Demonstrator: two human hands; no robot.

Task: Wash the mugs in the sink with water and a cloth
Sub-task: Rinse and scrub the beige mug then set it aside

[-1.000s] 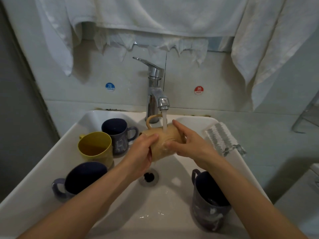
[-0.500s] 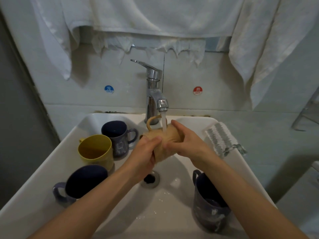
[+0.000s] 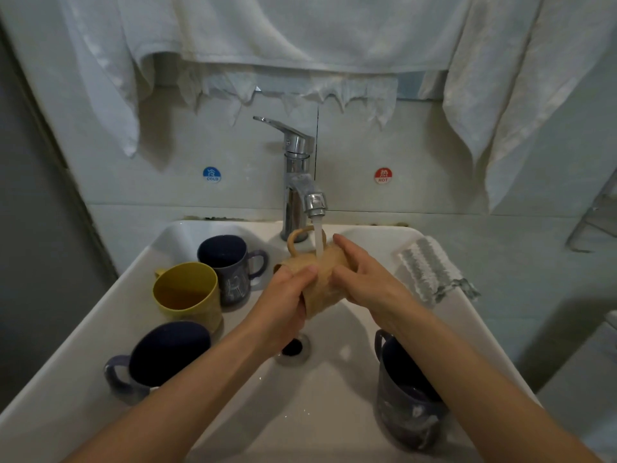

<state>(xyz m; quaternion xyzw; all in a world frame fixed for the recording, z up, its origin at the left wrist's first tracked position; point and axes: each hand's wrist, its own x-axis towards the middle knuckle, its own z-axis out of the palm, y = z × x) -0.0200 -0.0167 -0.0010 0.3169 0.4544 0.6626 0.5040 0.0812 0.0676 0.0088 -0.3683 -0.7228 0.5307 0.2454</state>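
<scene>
A tan mug (image 3: 320, 279) lies on its side under the running water from the tap (image 3: 302, 192), handle pointing up and back. My left hand (image 3: 283, 305) grips its near end. My right hand (image 3: 367, 279) wraps its right side. A yellow mug (image 3: 187, 295) and a dark blue mug (image 3: 230, 269) stand on the left of the white sink (image 3: 334, 412). Another dark blue mug (image 3: 163, 355) leans at the front left. One more dark mug (image 3: 407, 396) stands at the front right. A striped grey-white cloth (image 3: 430, 272) lies on the sink's right rim.
White towels (image 3: 300, 35) hang above the tap. The drain (image 3: 293, 347) sits in the middle of the basin, below the held mug. Blue cold (image 3: 211, 174) and red hot (image 3: 383, 175) stickers mark the tiled wall. A metal rack (image 3: 597, 215) shows at the right edge.
Both hands have kept their hold on the tan mug under the water, with only slight shifts of fingers. The view has tilted a little downward.
</scene>
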